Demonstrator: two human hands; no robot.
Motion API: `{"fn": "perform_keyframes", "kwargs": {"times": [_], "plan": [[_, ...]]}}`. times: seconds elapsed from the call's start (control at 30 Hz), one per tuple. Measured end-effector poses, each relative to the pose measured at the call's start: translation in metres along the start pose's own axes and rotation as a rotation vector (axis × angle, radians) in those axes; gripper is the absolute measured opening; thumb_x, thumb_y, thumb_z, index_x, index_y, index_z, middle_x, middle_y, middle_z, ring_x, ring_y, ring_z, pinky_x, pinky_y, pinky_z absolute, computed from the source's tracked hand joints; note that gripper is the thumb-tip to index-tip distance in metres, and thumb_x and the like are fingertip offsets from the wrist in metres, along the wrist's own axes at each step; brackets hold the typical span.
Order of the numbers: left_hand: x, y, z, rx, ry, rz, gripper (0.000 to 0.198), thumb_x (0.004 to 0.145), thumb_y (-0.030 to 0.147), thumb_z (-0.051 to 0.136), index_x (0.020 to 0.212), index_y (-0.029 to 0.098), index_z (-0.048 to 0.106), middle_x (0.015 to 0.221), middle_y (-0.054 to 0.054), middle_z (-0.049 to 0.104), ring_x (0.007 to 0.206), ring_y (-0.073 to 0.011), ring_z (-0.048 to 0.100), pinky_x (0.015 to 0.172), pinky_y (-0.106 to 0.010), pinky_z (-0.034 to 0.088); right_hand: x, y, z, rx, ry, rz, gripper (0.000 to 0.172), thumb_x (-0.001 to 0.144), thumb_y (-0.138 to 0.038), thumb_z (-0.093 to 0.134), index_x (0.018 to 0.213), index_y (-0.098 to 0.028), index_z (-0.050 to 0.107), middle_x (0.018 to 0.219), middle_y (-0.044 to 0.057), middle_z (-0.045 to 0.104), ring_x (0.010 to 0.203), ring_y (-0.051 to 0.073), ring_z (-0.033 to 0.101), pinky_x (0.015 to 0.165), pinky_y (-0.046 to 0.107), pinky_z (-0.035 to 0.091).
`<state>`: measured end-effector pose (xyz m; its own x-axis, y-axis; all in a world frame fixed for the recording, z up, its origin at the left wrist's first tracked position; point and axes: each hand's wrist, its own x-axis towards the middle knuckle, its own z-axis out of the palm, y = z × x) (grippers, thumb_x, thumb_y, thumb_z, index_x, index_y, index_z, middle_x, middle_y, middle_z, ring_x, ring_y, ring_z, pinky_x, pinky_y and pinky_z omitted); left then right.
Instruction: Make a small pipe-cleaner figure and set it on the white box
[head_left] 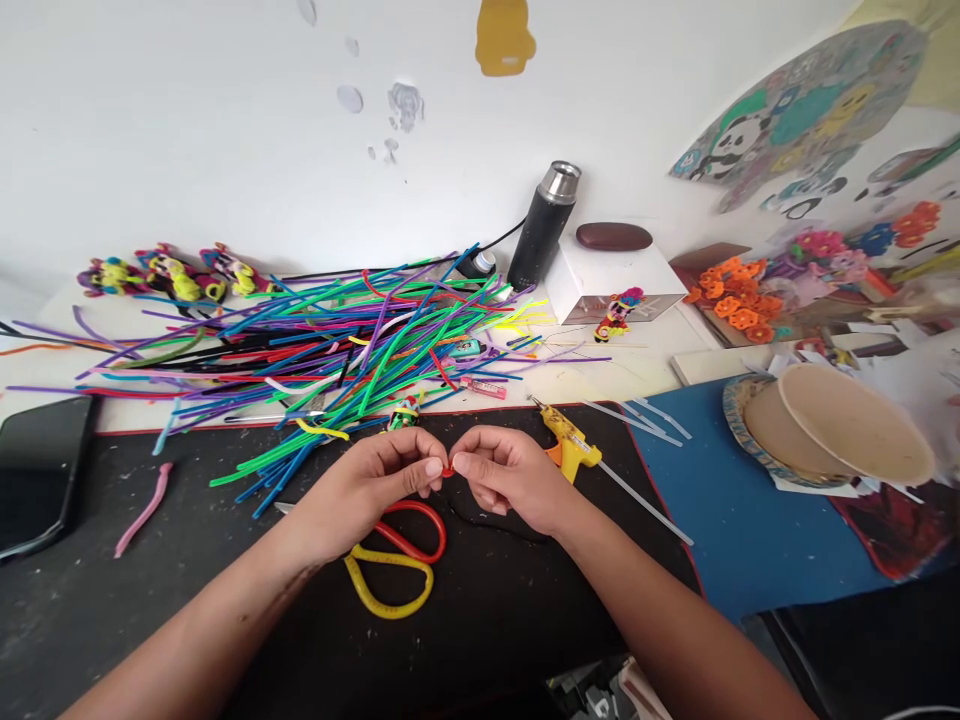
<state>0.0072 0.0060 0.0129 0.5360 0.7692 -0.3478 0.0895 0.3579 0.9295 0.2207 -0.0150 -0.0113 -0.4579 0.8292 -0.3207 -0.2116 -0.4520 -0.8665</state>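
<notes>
Between my fingertips is a short red piece of pipe cleaner (448, 471), mostly covered by the fingers. My left hand (379, 480) pinches one end with thumb and index finger. The other end is pinched the same way by my right hand (514, 475). Below the left hand lie scissors (390, 592) with one red and one yellow handle loop, their blades partly hidden under the wrist. A yellow glue gun (571, 445) with a glue stick in it rests just beyond the right hand. Behind the left fingers, a small colourful figure (406, 412) is partly visible.
A heap of pipe cleaners (337, 340) spreads behind the black mat (225, 630). A phone (41, 475) and a pink piece (144, 510) lie left. A black flask (544, 225), a white box (607, 275) and a paper tub (847, 425) stand right. Finished figures (176, 272) lie back left.
</notes>
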Motion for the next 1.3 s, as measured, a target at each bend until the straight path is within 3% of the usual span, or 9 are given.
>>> {"fn": "perform_keyframes", "kwargs": {"times": [0.3, 0.87, 1.3], "plan": [[0.002, -0.007, 0.0, -0.041, 0.069, 0.05, 0.033, 0.088, 0.05, 0.076, 0.089, 0.017, 0.072, 0.081, -0.004, 0.065, 0.077, -0.0172, 0.059, 0.071, -0.028, 0.048, 0.006, 0.005, 0.006, 0.134, -0.003, 0.006, 0.034, 0.088, -0.047, 0.08, 0.085, -0.018, 0.063, 0.049, -0.011, 0.046, 0.038, 0.006, 0.032, 0.041, 0.021, 0.024], [0.0, -0.001, -0.004, -0.004, 0.041, 0.011, 0.029, 0.084, 0.046, 0.079, 0.085, 0.018, 0.072, 0.073, 0.001, 0.059, 0.065, -0.0125, 0.048, 0.059, -0.023, 0.04, 0.006, 0.005, 0.007, 0.126, -0.001, 0.027, 0.036, 0.087, -0.05, 0.079, 0.086, -0.017, 0.066, 0.05, -0.01, 0.048, 0.04, 0.006, 0.033, 0.042, 0.022, 0.024], [0.003, 0.006, -0.007, 0.101, -0.015, -0.012, 0.03, 0.084, 0.048, 0.077, 0.083, 0.019, 0.072, 0.072, 0.0, 0.062, 0.064, -0.0136, 0.05, 0.058, -0.024, 0.042, 0.006, 0.007, 0.007, 0.102, -0.008, 0.027, 0.038, 0.086, -0.052, 0.08, 0.084, -0.018, 0.063, 0.048, -0.011, 0.046, 0.038, 0.006, 0.033, 0.043, 0.023, 0.025]]}}
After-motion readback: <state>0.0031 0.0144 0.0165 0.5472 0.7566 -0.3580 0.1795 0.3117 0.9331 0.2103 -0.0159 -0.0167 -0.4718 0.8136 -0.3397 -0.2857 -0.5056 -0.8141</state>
